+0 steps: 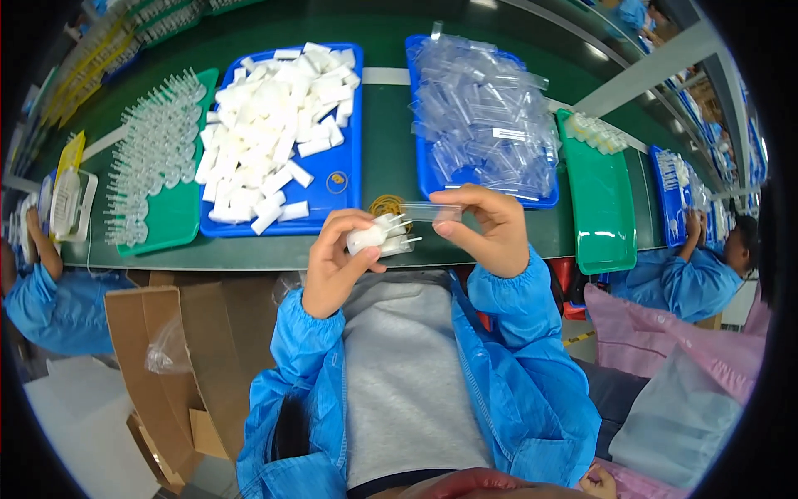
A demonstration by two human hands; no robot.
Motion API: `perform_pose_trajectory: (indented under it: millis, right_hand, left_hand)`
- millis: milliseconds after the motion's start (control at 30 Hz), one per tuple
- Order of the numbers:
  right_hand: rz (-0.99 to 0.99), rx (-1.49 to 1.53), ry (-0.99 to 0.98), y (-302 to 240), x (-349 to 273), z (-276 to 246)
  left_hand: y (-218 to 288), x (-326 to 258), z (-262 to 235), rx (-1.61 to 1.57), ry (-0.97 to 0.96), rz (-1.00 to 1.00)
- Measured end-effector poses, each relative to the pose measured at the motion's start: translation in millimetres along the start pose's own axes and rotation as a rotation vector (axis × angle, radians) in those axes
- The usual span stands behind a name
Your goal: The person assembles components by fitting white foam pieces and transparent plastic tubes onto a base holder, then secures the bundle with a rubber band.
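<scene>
Just over the near edge of the table, my left hand [339, 254] is closed around a white rounded piece with thin prongs [370, 239]. The prongs point to the right; whether it is one piece or more I cannot tell. My right hand [490, 229] pinches a clear plastic sleeve [422, 213] between thumb and fingers. The sleeve's left end is close to the prongs, and I cannot make out if they touch. Behind the hands lies a bundle of yellowish rubber bands [385, 204], partly hidden.
A blue tray of white blocks [283, 125] stands at left, another of clear sleeves [482, 108] at right. Green trays flank them: clear stemmed pieces [162, 158] far left, pale pieces [594, 133] in the right one [603, 216]. Cardboard boxes [150, 349] stand below left. Co-workers sit both sides.
</scene>
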State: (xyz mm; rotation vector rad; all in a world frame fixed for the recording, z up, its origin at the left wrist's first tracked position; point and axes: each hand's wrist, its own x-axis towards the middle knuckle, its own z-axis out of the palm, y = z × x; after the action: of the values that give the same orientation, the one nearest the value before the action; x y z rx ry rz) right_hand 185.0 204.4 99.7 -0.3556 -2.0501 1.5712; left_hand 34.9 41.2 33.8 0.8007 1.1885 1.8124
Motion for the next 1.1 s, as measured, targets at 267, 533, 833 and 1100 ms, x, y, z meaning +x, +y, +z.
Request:
perform_pose_trajectory:
  millis: [267, 533, 833, 1100]
  right_hand:
    - [-0.177, -0.163, -0.058, 2.4, 7.9, 7.4]
    - [-0.090, -0.157, -0.042, -1.9, 10.1, 19.5]
    - [-0.099, -0.168, -0.077, -0.2, 6.8, 19.9]
    - [-0.090, -0.120, -0.100, 5.6, 5.2, 19.1]
  left_hand:
    - [-1.4, -4.0, -2.7, 0.012, 0.000, -0.011]
    - [-1.5, -4.4, -0.2, 0.012, -0.002, -0.002]
    - [0.4, -5.7, -0.8, 0.050, 0.036, 0.053]
    - [-1.0, -6.1, -2.5, -0.049, -0.004, 0.039]
